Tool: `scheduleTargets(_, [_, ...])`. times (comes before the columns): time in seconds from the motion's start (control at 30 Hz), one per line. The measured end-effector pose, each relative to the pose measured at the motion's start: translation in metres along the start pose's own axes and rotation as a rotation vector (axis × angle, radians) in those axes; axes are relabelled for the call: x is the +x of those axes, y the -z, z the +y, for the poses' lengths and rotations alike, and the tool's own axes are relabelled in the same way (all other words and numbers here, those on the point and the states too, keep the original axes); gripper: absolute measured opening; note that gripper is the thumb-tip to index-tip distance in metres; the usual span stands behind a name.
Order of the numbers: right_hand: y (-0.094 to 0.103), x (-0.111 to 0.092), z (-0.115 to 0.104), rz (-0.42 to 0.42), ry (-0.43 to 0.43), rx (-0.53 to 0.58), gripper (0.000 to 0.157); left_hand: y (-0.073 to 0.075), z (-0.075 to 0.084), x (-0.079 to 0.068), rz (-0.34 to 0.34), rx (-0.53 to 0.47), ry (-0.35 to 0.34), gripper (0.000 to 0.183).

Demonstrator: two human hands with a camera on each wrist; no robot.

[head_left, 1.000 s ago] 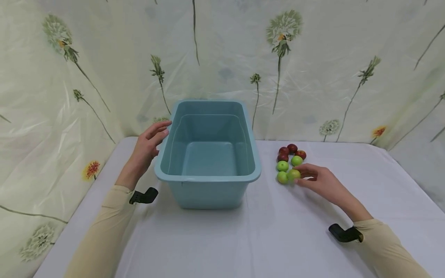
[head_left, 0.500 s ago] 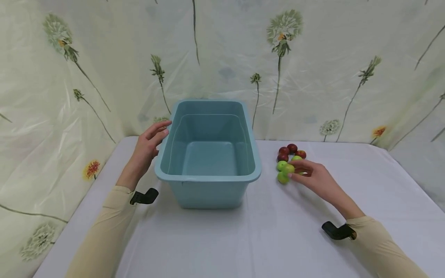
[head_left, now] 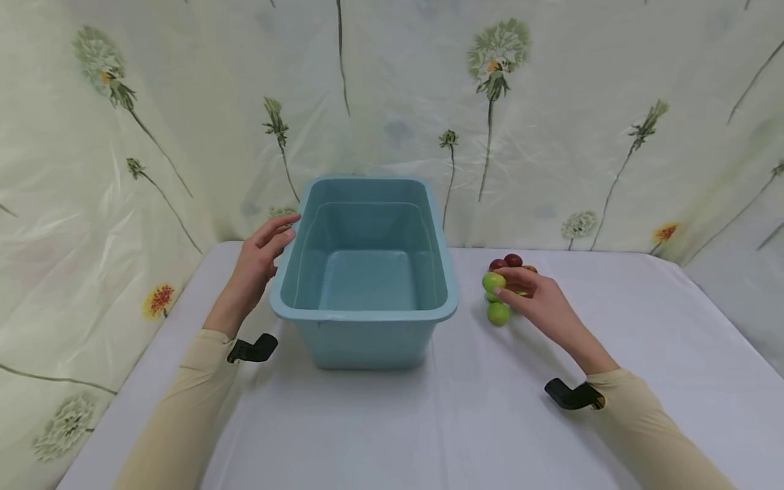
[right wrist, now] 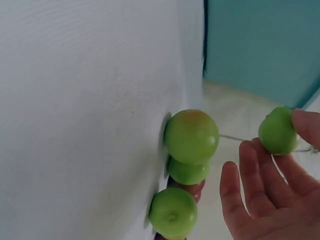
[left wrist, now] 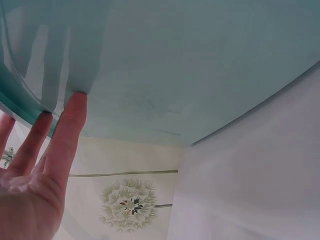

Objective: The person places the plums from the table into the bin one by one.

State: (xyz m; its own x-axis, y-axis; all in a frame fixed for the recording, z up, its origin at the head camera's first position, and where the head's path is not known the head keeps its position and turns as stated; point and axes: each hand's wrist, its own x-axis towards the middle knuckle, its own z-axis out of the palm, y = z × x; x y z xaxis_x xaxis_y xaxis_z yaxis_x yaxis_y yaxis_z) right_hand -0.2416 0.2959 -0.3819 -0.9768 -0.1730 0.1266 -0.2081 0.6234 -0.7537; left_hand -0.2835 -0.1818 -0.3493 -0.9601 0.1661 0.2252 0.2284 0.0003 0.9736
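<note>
My right hand [head_left: 542, 299] pinches a small green apple [head_left: 493, 282] between thumb and fingertips. In the right wrist view this green apple [right wrist: 275, 132] is up off the white table, apart from the others. Below it lie more green apples [right wrist: 191, 136] and red apples [head_left: 513, 260], partly hidden by the hand in the head view. My left hand [head_left: 250, 269] is at the left side of a blue plastic tub [head_left: 364, 316]. Its fingers are extended, with fingertips right at the tub's outer wall under the rim in the left wrist view.
The deep tub stands upright on a white tablecloth [head_left: 343, 429], with nothing seen inside. Behind the table hangs a pale curtain [head_left: 392, 88] printed with dandelions, which also covers the sides. The apples are grouped to the right of the tub.
My right hand has lifted the green apple from the group and moved it left and up, over the other apples. The left hand has stayed at the tub.
</note>
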Motion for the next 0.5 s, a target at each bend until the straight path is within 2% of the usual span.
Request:
scheduleTargets(0.33, [-0.009, 0.01, -0.008, 0.085, 0.047, 0.106, 0.047, -0.001, 0.002, -0.001, 0.008, 0.024, -0.002, 0.048])
scheduleTargets(0.5, [-0.01, 0.016, -0.012, 0.125, 0.051, 0.108, 0.046, -0.003, 0.002, -0.002, 0.012, 0.031, 0.002, 0.049])
